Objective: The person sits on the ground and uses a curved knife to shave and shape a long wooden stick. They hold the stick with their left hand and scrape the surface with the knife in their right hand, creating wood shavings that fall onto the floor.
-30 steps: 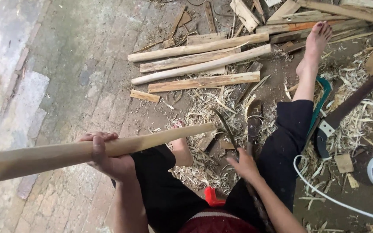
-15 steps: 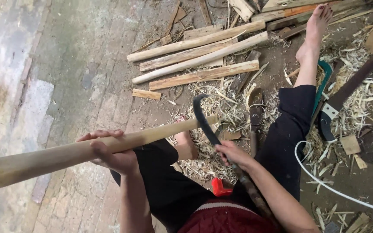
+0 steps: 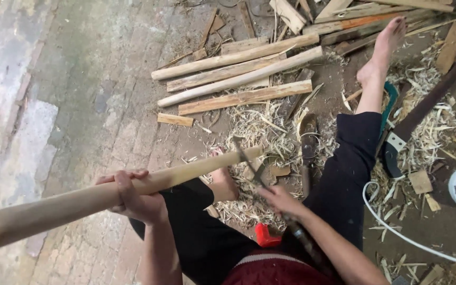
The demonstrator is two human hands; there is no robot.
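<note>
Bracing a pole and setting a blade against its far end.

The left hand wraps the pole mid-length, holding it level over the lap; the right hand grips a knife, its edge touching the tip. Shavings lie below, cut sticks beyond.

Soft, even daylight fills the frame, brightest over the pale, worn brick floor at upper left, with no glare. Shadows stay faint and short under the stacked pale wooden poles at upper centre. The thin dark blade at centre is smeared by motion blur. Lines bow slightly towards the frame edges.
</note>
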